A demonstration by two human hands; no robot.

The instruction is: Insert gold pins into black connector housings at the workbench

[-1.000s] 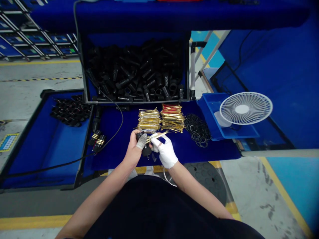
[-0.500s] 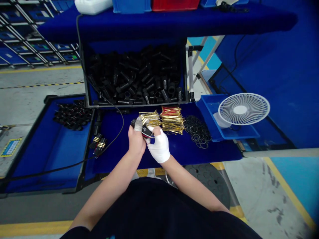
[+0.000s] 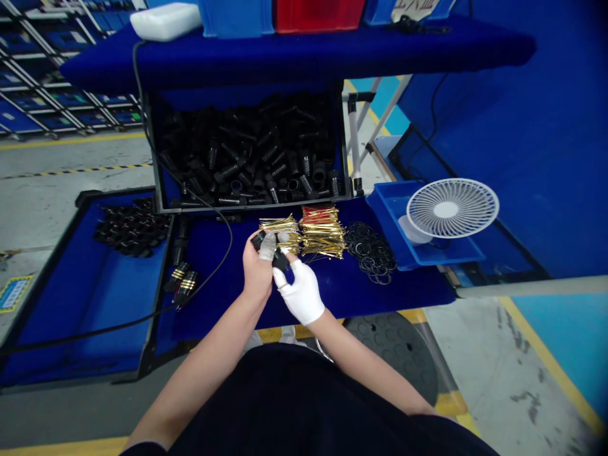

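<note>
The bare left hand [image 3: 258, 272] and the white-gloved right hand [image 3: 301, 293] both grip a small black plastic plug [image 3: 281, 260] above the blue cloth table [image 3: 361, 291]. Just past them, near the table's back edge, lie bundles of thin gold pins [image 3: 279, 230]. Black rubber rings [image 3: 370, 253] sit to the right. Behind, a big open box [image 3: 266, 204] holds black plastic parts [image 3: 247, 152].

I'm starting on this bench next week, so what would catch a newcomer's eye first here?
The open crate of black connector parts dominates the middle, with bundled gold-and-red wires just below it. In front of those, a bare left hand and a white-gloved right hand hold a small black part. A white fan stands off to the right.
</note>
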